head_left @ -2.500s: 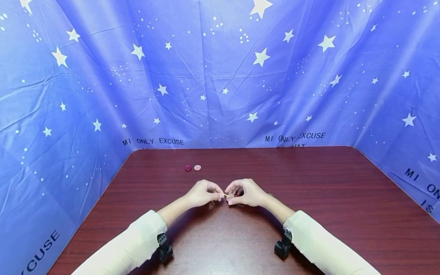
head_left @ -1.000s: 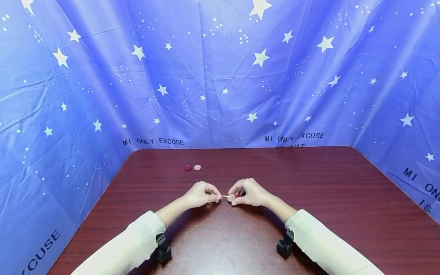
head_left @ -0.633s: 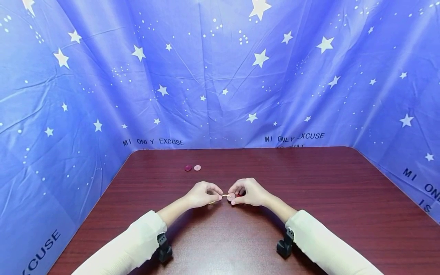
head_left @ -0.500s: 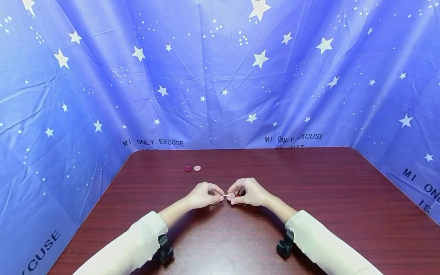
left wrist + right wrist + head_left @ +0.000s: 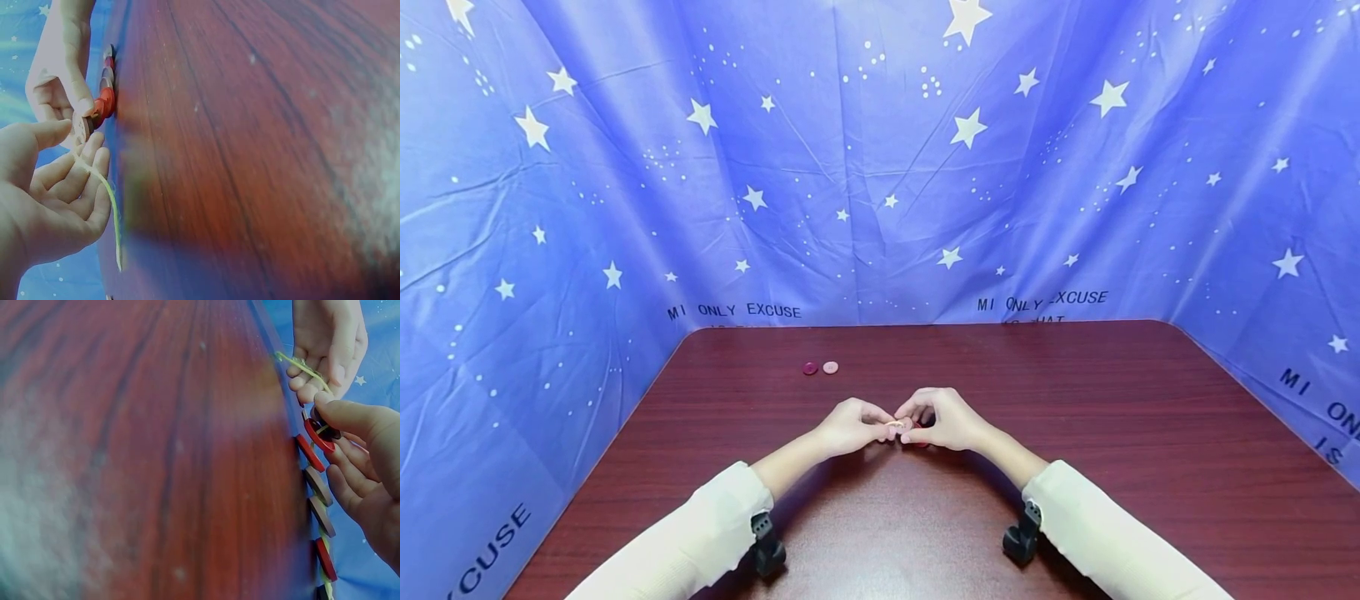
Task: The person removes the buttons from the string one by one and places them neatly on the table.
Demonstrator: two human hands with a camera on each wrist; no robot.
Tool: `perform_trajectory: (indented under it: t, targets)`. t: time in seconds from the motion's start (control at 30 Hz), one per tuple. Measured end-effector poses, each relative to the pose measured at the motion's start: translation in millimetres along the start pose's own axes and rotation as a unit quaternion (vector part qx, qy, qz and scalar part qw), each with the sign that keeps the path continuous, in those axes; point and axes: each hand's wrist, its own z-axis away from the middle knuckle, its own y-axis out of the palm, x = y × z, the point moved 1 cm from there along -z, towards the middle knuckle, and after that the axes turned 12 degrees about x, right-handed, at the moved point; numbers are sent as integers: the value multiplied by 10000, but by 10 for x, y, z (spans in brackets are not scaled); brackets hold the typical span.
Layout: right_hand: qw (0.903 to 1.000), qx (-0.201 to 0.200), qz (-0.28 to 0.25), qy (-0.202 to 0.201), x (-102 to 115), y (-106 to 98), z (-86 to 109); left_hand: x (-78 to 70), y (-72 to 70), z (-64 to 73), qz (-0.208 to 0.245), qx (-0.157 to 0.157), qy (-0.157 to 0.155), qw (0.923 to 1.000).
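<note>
Both hands meet over the middle of the table. My right hand (image 5: 946, 421) pinches a pale pink button (image 5: 904, 427) between thumb and fingers. More buttons, among them a red button (image 5: 320, 436) and a brown button (image 5: 322, 515), are strung on the yellow cord behind it and trail away past my right hand. My left hand (image 5: 852, 427) pinches the yellow cord (image 5: 114, 203) right at the pink button's face, its thumb and fingertips close to the rim. The cord's loose end hangs over the left fingers in the left wrist view.
A dark magenta button (image 5: 810, 367) and a light pink button (image 5: 831, 367) lie side by side on the dark red wood table (image 5: 1075, 375), beyond the left hand. A blue star-patterned curtain (image 5: 865, 167) surrounds the table's back and sides.
My left hand has moved right, up to the pink button, and the stretch of cord between the hands has shortened. My right hand stays nearly in place. The two loose buttons have not moved.
</note>
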Motion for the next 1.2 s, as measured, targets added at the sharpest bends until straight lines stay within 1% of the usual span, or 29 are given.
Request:
perform_trajectory:
  t: [0.13,0.23,0.3,0.47,0.57,0.8,0.97,1.2]
  targets:
    - [10000,-27,-55,-43,2,5,-6,-10,25,-14,271,-63,-154,9995]
    - [9999,-38,-113,-47,0,8,-10,-24,43,-20,327,-65,-219,9992]
    - [9999,-60,-128,-51,0,9,-11,-41,52,-24,268,-70,-242,9993]
    - [9998,-142,-86,-139,-3,12,-16,-89,70,-44,-75,-138,-228,9996]
    - [9997,-179,-86,-157,-7,15,-20,-109,81,-53,-143,-208,-271,9993]
    - [9997,-208,-80,-108,-8,14,-20,-127,96,-57,49,-382,-496,9980]
    - [9995,-212,-160,-169,2,6,-10,-107,81,-55,140,-461,-501,9976]
    - [9997,-190,-158,-83,-1,6,-10,-59,38,-44,439,-535,-426,9967]
